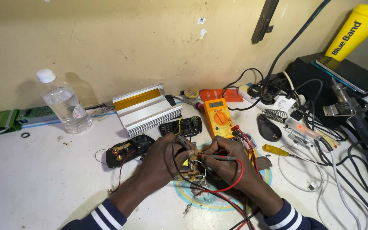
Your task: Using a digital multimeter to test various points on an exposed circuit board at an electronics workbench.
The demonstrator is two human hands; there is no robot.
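My left hand (163, 161) holds a black test probe, its tip down on a small circuit board (191, 169) that lies between both hands on the white table. My right hand (226, 162) grips a red test probe (218, 157), also pointed at the board. Red and black leads (235, 179) run from the probes to an orange multimeter (218, 117) just behind the hands. Much of the board is hidden under my fingers.
Behind the hands lie a black end panel with a fan (129, 150), a ribbed aluminium case (146, 109) and a black remote-like part (186, 126). A clear water bottle (63, 102) stands at the left. A soldering stand, cables and a yellow container (354, 32) crowd the right.
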